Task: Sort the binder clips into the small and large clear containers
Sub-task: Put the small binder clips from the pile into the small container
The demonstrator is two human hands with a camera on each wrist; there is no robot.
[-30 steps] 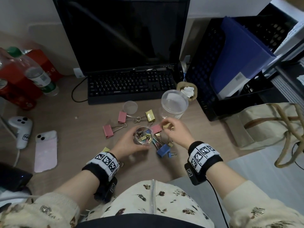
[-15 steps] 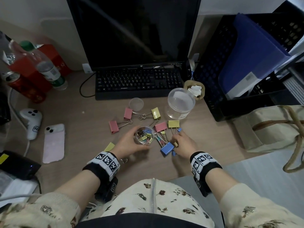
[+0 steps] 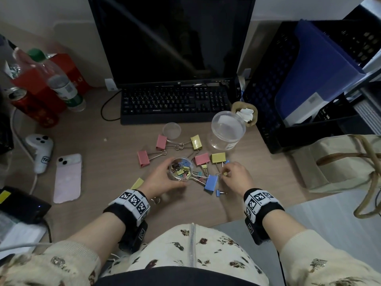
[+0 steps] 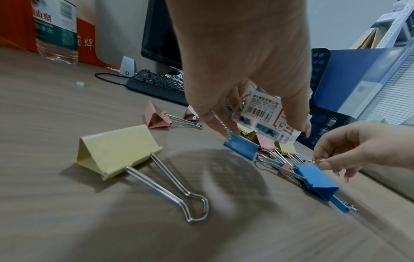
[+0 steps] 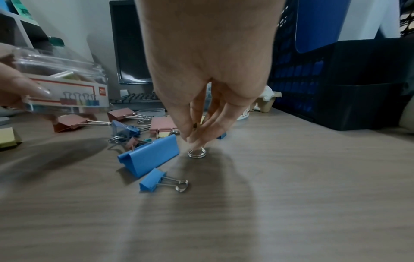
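Note:
My left hand [image 3: 165, 176] grips the small clear container [image 3: 181, 169], which holds several small coloured clips and is lifted off the desk [image 4: 266, 113]. My right hand [image 3: 225, 172] is to its right and pinches a small yellow binder clip [image 3: 224, 174]. That clip's wire loops [image 5: 197, 153] sit at the desk surface. The large clear container [image 3: 227, 131] stands open and looks empty behind the clips. Large clips lie loose: pink [image 3: 143, 158], pink [image 3: 202, 158], yellow [image 3: 218, 157], blue [image 3: 211, 183]. A small blue clip [image 3: 218, 193] lies nearest me.
A small clear lid [image 3: 171, 130] lies before the keyboard [image 3: 175, 104]. A black crate [image 3: 288, 124] stands at the right. A pink phone [image 3: 68, 178], a white controller [image 3: 42, 151], a water bottle [image 3: 61, 83] and red cans are at the left. A canvas bag [image 3: 340, 162] is at the far right.
My right hand has come back from near the large container to the clips beside the blue one and now pinches a small yellow clip. My left hand still holds the small container.

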